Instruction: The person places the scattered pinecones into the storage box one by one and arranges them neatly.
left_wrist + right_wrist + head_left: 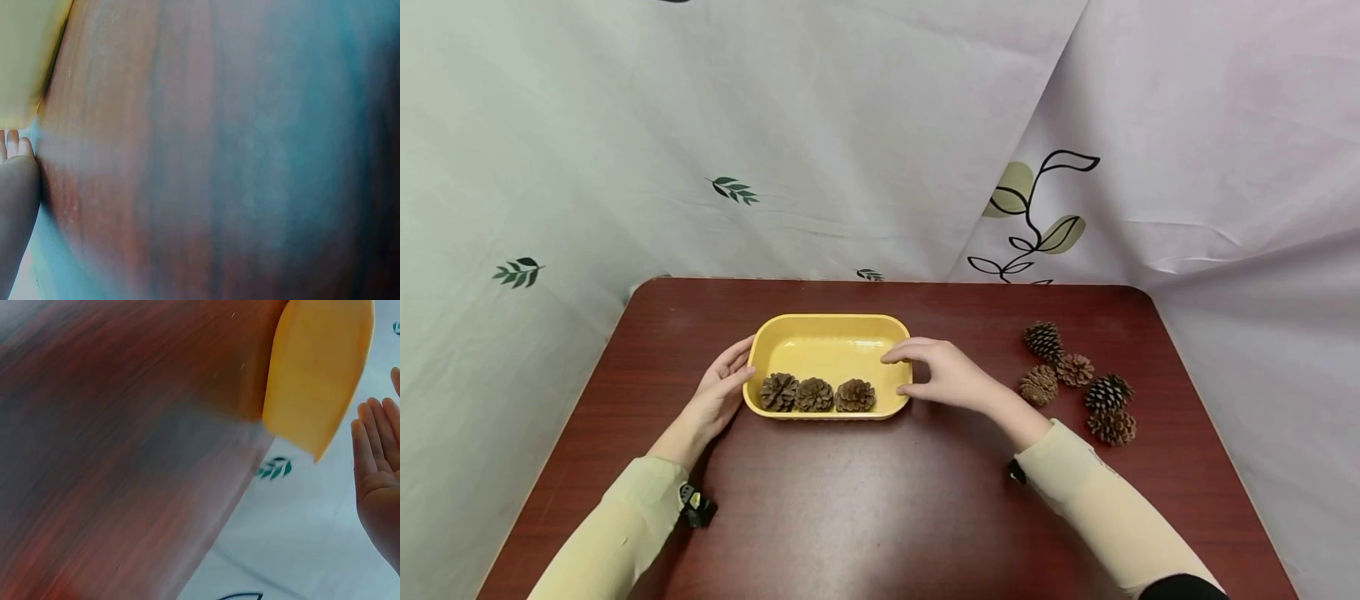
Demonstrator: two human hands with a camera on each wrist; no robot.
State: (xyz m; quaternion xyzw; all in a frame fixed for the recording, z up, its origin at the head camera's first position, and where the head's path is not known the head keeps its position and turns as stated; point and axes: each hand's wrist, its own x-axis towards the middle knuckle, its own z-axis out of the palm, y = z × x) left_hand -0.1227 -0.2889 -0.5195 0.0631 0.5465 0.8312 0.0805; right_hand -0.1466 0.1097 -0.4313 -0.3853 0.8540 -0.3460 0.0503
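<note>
A yellow rectangular tray (827,323) sits on the table, with three pine cones (815,395) in a row along its near side. My left hand (715,398) is at the tray's left end, its fingers along the outer wall and the thumb tip at the rim. The left wrist view catches the fingertips (24,145) close to the yellow wall. Over the right end, my right hand (951,373) has thumb and fingers spread, with nothing between them. Those fingers look fairly straight in the right wrist view, apart from the tray (315,369).
Several more pine cones (1074,370) lie in a loose group on the right side of the dark red-brown table (850,508). A pale cloth (850,133) with leaf prints hangs behind the table's far edge.
</note>
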